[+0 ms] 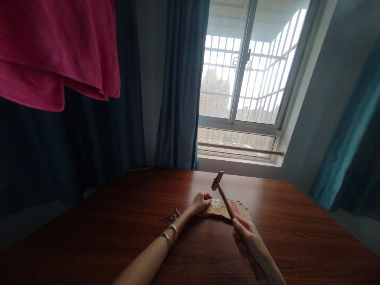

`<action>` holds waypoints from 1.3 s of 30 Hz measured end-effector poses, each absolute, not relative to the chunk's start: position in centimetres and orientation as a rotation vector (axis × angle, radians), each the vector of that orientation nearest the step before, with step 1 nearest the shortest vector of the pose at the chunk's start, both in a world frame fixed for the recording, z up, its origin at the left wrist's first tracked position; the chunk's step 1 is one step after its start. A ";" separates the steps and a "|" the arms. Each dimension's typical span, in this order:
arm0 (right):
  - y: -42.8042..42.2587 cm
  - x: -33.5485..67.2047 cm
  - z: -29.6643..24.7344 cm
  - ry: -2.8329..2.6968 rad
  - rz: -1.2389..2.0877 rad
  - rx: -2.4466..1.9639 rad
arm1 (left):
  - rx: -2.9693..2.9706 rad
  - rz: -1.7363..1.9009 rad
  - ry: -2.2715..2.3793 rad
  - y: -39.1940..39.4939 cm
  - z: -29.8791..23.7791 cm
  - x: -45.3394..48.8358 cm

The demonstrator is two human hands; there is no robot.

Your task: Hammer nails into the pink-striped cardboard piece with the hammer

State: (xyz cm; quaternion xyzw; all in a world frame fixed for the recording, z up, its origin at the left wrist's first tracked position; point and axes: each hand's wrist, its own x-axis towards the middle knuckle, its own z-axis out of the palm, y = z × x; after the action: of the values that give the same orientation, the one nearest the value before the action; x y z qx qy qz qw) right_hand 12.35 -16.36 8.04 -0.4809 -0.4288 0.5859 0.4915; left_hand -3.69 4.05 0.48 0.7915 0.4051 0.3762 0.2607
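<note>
A hammer (227,202) with a wooden handle is gripped in my right hand (247,233), its head raised and tilted up over the far side of the board. My left hand (203,202) rests at the left end of a flat brown board (221,209). The board looks like leather or cardboard, dotted with small holes and orange, white and pink patterns. Between my left thumb and forefinger a thin metal rod (211,196) stands upright; its lower end is too small to make out. The hammer head is apart from the rod.
Several thin metal rods (174,215) lie on the brown wooden table (118,237) beside my left forearm. Beyond the table's far edge are a barred window (237,99) and blue curtains (181,87). A pink cloth (59,51) hangs at upper left.
</note>
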 end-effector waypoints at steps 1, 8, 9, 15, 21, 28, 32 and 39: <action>-16.4 12.4 8.1 -1.048 1.426 -1.178 | 2.147 1.013 1.098 4.0 0.5 -3.7; -16.7 12.1 8.4 -1.093 1.416 -1.161 | 2.157 1.002 1.105 3.9 0.6 -3.7; -16.6 12.1 8.3 -1.092 1.418 -1.150 | 2.155 0.999 1.106 3.9 0.6 -3.7; -16.2 12.3 7.5 -1.159 1.359 -1.204 | 2.168 0.994 1.115 3.8 0.7 -3.7; -16.4 12.3 7.8 -1.136 1.375 -1.187 | 2.164 0.984 1.091 3.8 0.8 -3.8; -16.1 12.4 7.5 -1.104 1.395 -1.168 | 2.126 0.995 1.098 3.7 0.7 -3.7; -16.1 12.4 7.5 -1.114 1.381 -1.230 | 2.140 0.982 1.116 3.8 0.6 -3.7; -15.8 12.4 6.9 -1.095 1.369 -1.245 | 2.158 0.999 1.077 4.1 0.3 -3.8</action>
State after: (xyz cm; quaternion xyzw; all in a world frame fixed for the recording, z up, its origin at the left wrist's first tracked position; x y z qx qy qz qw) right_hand 12.42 -15.81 6.86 -0.5092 -0.4481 0.5600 0.4758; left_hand -3.77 4.11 0.28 0.7977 0.3981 0.3694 0.2623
